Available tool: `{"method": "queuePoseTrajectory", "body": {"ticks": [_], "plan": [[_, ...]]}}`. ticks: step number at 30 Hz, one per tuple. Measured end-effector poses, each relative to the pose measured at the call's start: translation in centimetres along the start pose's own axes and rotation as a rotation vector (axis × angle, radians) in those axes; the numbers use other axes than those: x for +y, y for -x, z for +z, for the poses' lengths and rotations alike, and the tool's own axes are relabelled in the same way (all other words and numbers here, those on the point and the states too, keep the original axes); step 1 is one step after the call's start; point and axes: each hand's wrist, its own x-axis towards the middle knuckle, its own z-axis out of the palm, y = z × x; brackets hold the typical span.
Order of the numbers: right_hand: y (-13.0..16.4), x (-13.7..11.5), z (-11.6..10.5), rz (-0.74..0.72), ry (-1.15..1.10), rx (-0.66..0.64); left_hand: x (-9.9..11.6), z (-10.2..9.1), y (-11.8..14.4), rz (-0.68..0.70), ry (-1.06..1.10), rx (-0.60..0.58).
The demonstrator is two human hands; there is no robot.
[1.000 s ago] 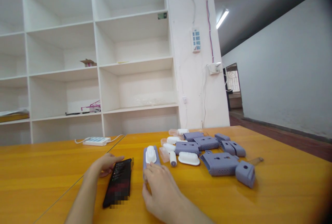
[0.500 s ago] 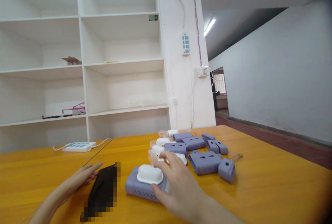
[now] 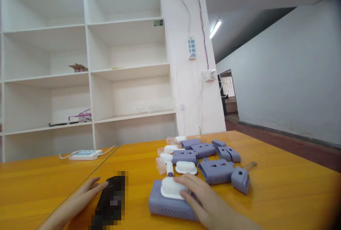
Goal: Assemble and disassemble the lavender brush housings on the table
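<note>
My right hand [image 3: 199, 194] curls its thumb and fingers round the right end of a white oval brush head [image 3: 170, 187]. That brush head rests on top of a purple plastic case [image 3: 170, 207] with small holes along its side. To the left, my left hand [image 3: 89, 191] has its fingers stretched out, the fingertips touching the upper edge of a black flat object [image 3: 112, 198], partly pixelated. Just behind the case lie another white brush head [image 3: 186, 167] and a white stick-like part [image 3: 169, 169].
Several purple cases with keyhole slots [image 3: 217, 170] and smaller purple holders [image 3: 240, 179] lie at the right. White parts with clear covers [image 3: 161, 166] sit behind. A white power strip [image 3: 85, 154] is at the back left; white shelves [image 3: 133, 116] stand beyond the table.
My right hand has come down and closed on the brush head. My left hand now touches the black object. The view has shifted, moving the scene slightly right and down.
</note>
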Motion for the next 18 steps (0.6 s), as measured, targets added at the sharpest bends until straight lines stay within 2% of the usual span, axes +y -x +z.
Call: {"method": "queuePoseTrajectory", "body": {"ticks": [3, 6, 13, 18], "plan": [[1.3, 0.7, -0.5, 0.083, 0.028, 0.041, -0.8, -0.3, 1.9, -0.054, 0.072, 0.041], [1.3, 0.5, -0.3, 0.154, 0.037, 0.069, -0.6, -0.5, 3.7, -0.061, 0.166, 0.017], [0.6, -0.6, 0.1, 0.165, 0.003, 0.043, 2.6, -0.7, 7.7, -0.004, 0.118, -0.060], [0.9, 0.0, 0.3, 0.177, 0.014, 0.043, 4.0, -0.9, 8.8, -0.023, 0.101, -0.085]]}}
